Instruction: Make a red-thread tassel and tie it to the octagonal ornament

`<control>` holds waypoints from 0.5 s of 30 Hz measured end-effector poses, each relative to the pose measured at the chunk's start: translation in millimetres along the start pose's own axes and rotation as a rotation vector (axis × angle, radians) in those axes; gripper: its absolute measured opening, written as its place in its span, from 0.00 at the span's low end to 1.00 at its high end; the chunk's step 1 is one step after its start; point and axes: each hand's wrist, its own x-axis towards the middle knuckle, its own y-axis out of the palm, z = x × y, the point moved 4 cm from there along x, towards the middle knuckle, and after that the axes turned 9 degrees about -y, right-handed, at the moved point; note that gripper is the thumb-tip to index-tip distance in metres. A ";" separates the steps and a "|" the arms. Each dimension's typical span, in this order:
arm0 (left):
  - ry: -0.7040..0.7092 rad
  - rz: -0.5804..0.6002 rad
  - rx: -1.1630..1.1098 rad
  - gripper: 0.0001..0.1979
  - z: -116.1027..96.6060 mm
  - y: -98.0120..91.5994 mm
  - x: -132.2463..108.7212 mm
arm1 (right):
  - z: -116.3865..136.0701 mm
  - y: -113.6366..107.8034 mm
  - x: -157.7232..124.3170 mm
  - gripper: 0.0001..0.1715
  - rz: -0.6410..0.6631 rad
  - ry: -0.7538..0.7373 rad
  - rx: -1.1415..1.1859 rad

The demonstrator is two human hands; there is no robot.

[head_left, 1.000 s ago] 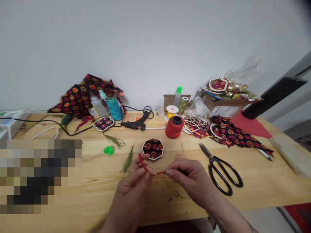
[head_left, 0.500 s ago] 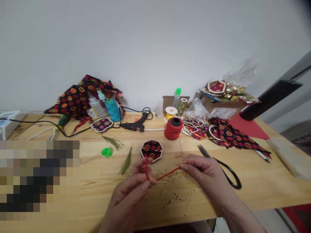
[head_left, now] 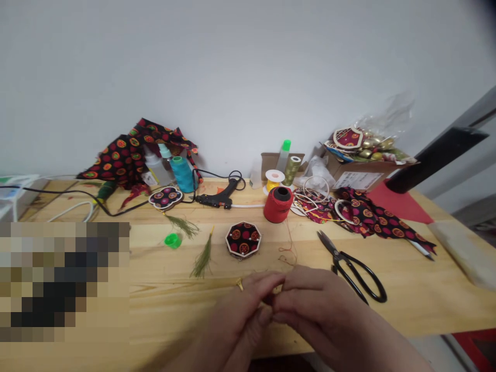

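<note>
My left hand (head_left: 242, 315) and my right hand (head_left: 315, 310) are pressed together at the near edge of the wooden table (head_left: 406, 310), fingers curled and fingertips meeting. Whatever they pinch is hidden between the fingers; no red cord shows. A small gold-coloured bit (head_left: 239, 283) sticks out by my left fingers. Just beyond the hands lies an octagonal fabric-covered piece (head_left: 243, 239). A red thread cone (head_left: 278, 203) stands behind it, its loose thread (head_left: 289, 248) trailing toward my hands.
Black scissors (head_left: 354, 271) lie right of my hands. A green tassel (head_left: 202, 258) and green cap (head_left: 172, 240) lie left. At the back are a glue gun (head_left: 217, 199), a teal spool (head_left: 183, 174), bottles, patterned fabric (head_left: 124, 152) and a cardboard box (head_left: 362, 173).
My hands were apart, stretching a red cord between them. They have come together lower and nearer the table's front edge, and the cord is no longer visible.
</note>
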 end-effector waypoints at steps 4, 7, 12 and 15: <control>-0.126 0.006 0.001 0.20 7.6 2.4 1.0 | -3.7 2.5 0.8 0.13 0.002 -0.020 -0.083; -0.157 0.087 -0.015 0.17 11.3 5.7 3.0 | -10.5 5.6 -1.0 0.12 0.053 0.045 -0.156; -0.280 0.093 -0.017 0.13 20.9 10.4 6.2 | -20.6 9.6 -2.7 0.11 0.106 0.127 -0.213; -0.350 0.065 -0.009 0.13 26.4 12.1 6.3 | -27.3 6.9 -5.2 0.11 0.064 0.168 -0.164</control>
